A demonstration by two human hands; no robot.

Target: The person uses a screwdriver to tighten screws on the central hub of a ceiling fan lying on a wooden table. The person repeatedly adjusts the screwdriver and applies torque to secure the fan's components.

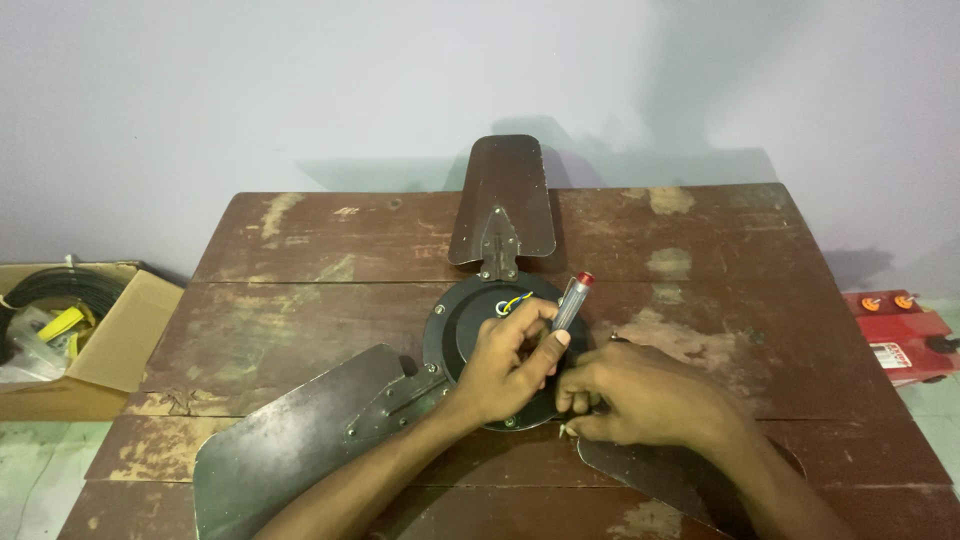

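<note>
Left hand [505,365] grips screwdriver [572,302] over fan motor [462,330]; right hand [640,405] pinches blade bracket.

Plain pale grey-white wall [250,90] stood behind, soft shadows falling across right part; worn dark brown wooden table [300,300] with flaked pale patches filled middle; open brown cardboard box [110,345] of black coiled cable sat left on pale greenish tiled floor [40,480]; red plastic case [900,335] lay right
</note>
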